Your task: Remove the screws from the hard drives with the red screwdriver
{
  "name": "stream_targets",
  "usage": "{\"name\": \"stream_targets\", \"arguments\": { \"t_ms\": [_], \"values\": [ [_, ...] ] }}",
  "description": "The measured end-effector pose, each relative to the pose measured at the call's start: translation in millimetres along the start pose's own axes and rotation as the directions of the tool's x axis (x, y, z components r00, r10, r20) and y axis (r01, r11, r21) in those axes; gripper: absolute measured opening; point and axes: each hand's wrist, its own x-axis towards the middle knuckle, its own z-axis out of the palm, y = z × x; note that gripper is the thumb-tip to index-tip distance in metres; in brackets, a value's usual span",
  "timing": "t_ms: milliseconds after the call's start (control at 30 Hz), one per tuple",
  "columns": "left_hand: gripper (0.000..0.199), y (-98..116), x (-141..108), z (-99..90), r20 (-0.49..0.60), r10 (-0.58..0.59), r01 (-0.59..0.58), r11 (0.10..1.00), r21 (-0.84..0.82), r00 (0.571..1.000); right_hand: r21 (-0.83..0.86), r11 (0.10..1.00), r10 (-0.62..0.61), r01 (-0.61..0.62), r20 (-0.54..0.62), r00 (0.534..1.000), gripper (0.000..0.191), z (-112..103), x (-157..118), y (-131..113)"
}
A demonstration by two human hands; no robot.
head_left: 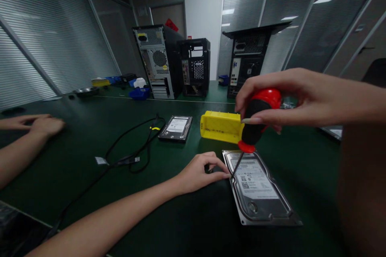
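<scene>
A silver hard drive [259,186] with a white label lies flat on the dark green table, label side up. My right hand [280,100] is wrapped round the red and black handle of a screwdriver [253,124]. The screwdriver leans, its tip touching the drive's left edge about midway along. My left hand [203,172] rests on the table, thumb and index finger pinched at that same edge, right beside the tip. Whether a screw sits under the tip is too small to tell. Just behind the drive stands a yellow bin [221,126], with small dark bits inside it.
A second hard drive [176,128] lies left of the bin, beside a black cable [126,160]. Computer towers [159,60] stand at the back, with blue bins [140,93] near them. Another person's hands [42,124] rest at the table's left.
</scene>
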Motion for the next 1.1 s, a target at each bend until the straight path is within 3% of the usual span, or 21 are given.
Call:
{"name": "stream_targets", "arguments": {
  "t_ms": [433, 1100],
  "values": [
    [0.015, 5.4, -5.0, 0.5, -0.03, 0.098, -0.092, 0.985, 0.144, 0.995, 0.084, 0.996, -0.012, 0.013, -0.009, 1.0, 0.034, -1.4, -0.8, -6.3],
    [0.012, 8.3, -5.9, -0.3, 0.013, 0.12, -0.121, 0.981, 0.149, 0.993, 0.143, 0.99, -0.004, 0.005, -0.012, 1.0, 0.031, 2.9, -0.3, 0.9]
  ]
}}
